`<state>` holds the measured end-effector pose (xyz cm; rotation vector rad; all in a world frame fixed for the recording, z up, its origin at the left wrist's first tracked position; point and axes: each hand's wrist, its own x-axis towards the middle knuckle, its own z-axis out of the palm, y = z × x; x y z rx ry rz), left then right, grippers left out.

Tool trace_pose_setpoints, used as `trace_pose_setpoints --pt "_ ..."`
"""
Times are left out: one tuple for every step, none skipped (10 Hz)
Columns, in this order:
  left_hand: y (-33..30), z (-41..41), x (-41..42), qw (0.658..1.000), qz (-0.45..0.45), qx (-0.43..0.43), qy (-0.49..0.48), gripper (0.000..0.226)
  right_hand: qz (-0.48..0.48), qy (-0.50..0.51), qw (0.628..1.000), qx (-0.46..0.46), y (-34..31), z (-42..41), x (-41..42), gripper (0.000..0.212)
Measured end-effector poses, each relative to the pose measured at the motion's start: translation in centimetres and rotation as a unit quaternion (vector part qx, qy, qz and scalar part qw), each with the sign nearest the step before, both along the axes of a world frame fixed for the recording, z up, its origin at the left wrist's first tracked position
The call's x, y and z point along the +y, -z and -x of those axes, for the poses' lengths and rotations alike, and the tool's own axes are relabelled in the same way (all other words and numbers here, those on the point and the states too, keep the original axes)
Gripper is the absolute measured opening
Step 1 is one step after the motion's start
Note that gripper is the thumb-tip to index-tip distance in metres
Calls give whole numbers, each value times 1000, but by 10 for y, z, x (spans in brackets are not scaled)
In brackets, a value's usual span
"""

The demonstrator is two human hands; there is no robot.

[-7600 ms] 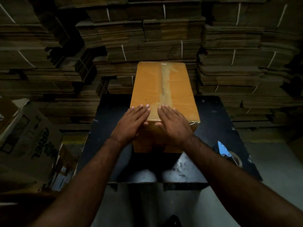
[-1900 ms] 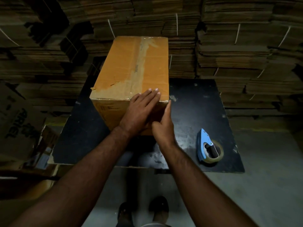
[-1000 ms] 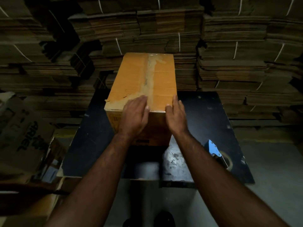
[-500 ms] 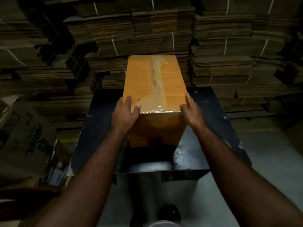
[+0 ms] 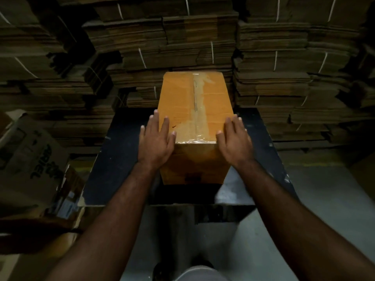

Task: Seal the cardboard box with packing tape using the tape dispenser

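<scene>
The orange-brown cardboard box [image 5: 194, 110] stands lengthwise on the black table [image 5: 113, 159], with clear tape running down the middle seam of its top and over the near edge. My left hand [image 5: 156, 140] clasps the near left top corner, thumb on top and fingers spread along the left side. My right hand [image 5: 235, 140] clasps the near right top corner in the same way. The box is held between both hands. The tape dispenser is not visible in this view.
Tall bundles of flattened cardboard [image 5: 284, 67] fill the wall behind the table. An open printed carton [image 5: 30, 159] stands at the left. Grey floor [image 5: 324, 199] lies to the right and below, with my feet [image 5: 162, 270] at the bottom edge.
The box was turned from a skewed angle to straight ahead. My hands went from its near face to its two near corners. The blue tape dispenser on the right of the table dropped out of sight.
</scene>
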<state>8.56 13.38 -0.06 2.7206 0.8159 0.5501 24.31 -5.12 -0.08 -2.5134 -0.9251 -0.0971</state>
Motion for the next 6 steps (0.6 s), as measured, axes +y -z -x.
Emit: trace_pose_setpoints --pt "-13 -12 -6 999 -24 39 14 63 53 -56 994 -71 -2 2 11 61" --pt "-12 -17 -15 996 -49 66 26 65 77 -62 992 -80 0 0 16 62" --pt "-12 -17 -20 996 -44 71 27 64 82 -65 992 -77 0 -1 13 61" --pt "-16 -19 -20 996 -39 77 39 62 63 -66 995 -32 -7 -3 11 61" --pt "-35 -22 -21 996 -48 51 57 60 25 -56 998 2 -15 -3 10 62" --pt "-53 -27 -22 995 -71 16 74 60 -16 -40 999 -23 -33 -2 16 61"
